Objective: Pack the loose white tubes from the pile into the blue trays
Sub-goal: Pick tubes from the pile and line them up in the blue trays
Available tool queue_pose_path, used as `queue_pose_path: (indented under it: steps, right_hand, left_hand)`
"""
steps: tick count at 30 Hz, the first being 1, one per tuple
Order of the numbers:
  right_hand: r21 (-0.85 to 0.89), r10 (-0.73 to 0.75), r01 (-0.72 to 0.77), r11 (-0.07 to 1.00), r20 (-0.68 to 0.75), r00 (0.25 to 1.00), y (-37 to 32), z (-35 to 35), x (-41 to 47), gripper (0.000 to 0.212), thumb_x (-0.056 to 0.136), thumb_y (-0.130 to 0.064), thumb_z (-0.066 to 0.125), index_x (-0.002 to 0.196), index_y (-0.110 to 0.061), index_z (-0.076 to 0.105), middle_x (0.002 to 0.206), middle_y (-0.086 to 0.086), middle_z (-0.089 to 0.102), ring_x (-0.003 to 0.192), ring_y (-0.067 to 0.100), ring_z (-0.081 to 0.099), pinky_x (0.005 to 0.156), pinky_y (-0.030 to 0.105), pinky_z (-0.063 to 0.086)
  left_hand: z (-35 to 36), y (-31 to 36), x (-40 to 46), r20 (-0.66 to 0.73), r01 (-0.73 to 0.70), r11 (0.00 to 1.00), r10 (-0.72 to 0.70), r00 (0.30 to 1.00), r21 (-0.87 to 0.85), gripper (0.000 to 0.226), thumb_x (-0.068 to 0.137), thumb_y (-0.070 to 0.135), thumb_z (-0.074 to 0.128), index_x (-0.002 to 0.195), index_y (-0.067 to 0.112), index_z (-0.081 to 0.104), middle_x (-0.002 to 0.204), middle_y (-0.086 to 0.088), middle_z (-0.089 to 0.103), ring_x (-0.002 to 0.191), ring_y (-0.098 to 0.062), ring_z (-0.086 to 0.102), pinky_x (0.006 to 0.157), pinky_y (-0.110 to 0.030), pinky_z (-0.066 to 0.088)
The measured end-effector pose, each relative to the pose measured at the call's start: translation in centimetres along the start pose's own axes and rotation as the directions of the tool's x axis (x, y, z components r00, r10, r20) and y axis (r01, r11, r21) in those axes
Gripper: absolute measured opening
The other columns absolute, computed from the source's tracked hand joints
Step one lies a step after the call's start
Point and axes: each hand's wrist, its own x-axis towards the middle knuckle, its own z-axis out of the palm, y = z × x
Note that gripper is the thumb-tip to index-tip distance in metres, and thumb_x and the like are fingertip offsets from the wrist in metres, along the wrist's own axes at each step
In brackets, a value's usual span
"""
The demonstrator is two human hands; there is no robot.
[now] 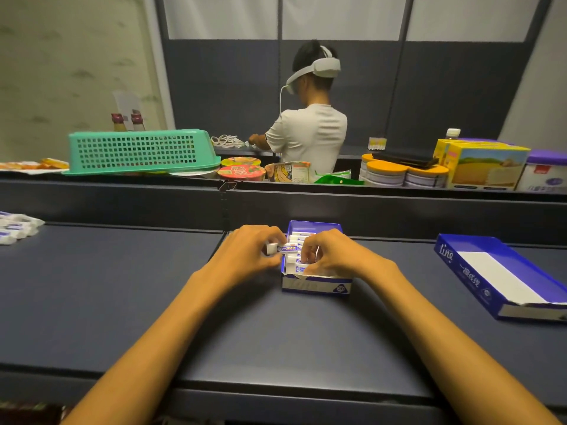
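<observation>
A blue tray [316,288] stands in the middle of the dark shelf with several white tubes lying in it. My left hand [251,253] pinches one white tube [283,249] at the tray's left edge, the tube lying crosswise over those inside. Over the tray, my right hand [331,256] has its fingers curled on the tubes in the near part. A second blue tray [460,256], long and holding no tubes, lies at the right. The pile of loose white tubes [17,227] sits at the far left edge.
A raised dark ledge [276,204] runs behind the shelf. Beyond it stand a green basket [138,151], noodle cups [242,171], round tins [386,174] and a yellow carton [487,167]. A person in a white shirt [310,136] stands with their back to me.
</observation>
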Motion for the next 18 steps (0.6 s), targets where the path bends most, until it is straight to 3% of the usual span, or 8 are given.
queue_pose_path:
  steps: [4,9,13,18]
  right_hand:
    - [0.006,-0.006,0.006,1.000,-0.011,1.000,0.1,-0.2,-0.1,0.021,0.079,-0.033,0.078,0.093,-0.024,0.065,0.091,-0.008,0.064,0.077,0.009,0.060,0.064,0.015,0.048]
    - [0.064,0.058,-0.051,0.997,-0.112,0.992,0.9,-1.7,-1.1,0.034,0.080,-0.037,0.076,0.109,-0.026,0.062,0.105,-0.007,0.064,0.090,0.012,0.062,0.080,0.032,0.057]
    - [0.029,0.097,-0.093,0.995,-0.167,0.981,2.1,-2.3,-2.6,0.040,0.083,-0.038,0.072,0.118,-0.027,0.056,0.120,-0.006,0.058,0.102,0.012,0.058,0.083,0.034,0.056]
    - [-0.028,0.119,-0.127,0.991,-0.192,0.974,3.2,-1.8,-3.7,0.048,0.086,-0.038,0.069,0.128,-0.027,0.048,0.135,-0.004,0.049,0.123,0.013,0.046,0.088,0.031,0.050]
  left_hand:
    - [-0.4,0.2,-0.1,-0.018,0.022,1.000,-0.022,1.000,0.013,0.027,0.083,0.031,0.072,0.108,0.025,0.065,0.107,0.007,0.070,0.090,-0.011,0.064,0.071,-0.034,0.058]
    - [-0.9,1.6,0.0,-0.045,0.014,1.000,-0.014,0.999,0.011,0.026,0.082,0.032,0.073,0.106,0.026,0.066,0.106,0.008,0.070,0.092,-0.011,0.064,0.075,-0.036,0.056]
    - [-1.0,4.0,0.5,0.083,0.027,0.992,-0.037,0.996,0.120,0.033,0.084,0.034,0.071,0.115,0.029,0.062,0.118,0.006,0.065,0.105,-0.013,0.058,0.081,-0.034,0.053]
    - [-0.4,5.8,1.5,0.251,0.017,0.977,-0.072,0.965,0.214,0.031,0.087,0.030,0.069,0.117,0.029,0.061,0.122,0.003,0.063,0.111,-0.016,0.055,0.078,-0.029,0.048]
